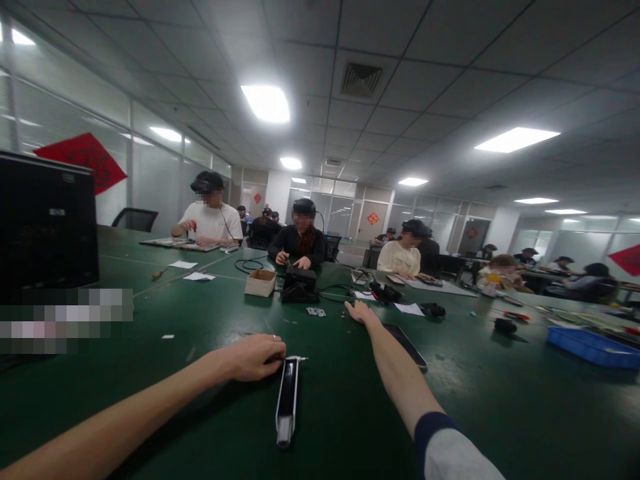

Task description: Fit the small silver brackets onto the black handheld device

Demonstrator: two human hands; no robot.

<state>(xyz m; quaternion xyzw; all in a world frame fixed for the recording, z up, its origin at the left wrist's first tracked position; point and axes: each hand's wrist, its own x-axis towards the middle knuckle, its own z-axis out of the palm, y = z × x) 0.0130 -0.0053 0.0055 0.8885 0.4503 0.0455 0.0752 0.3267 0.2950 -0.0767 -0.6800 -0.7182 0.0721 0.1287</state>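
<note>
My left hand rests on the green table with its fingers curled in. Its thumb and forefinger are at the far end of a long, narrow device with a white frame, a dark inside and a silver block at the near end. A thin metal pin sticks out to the right at that far end. Farther forward, my right hand reaches out with fingers stretched, close to tiny pieces on the table. Two small metal plates lie to its left. A dark phone-like slab lies partly behind my right forearm.
Ahead stand a small cardboard box and a black device with cables. A blue tray is at the right, a monitor at the left. Paper slips lie about. Several people sit across the table.
</note>
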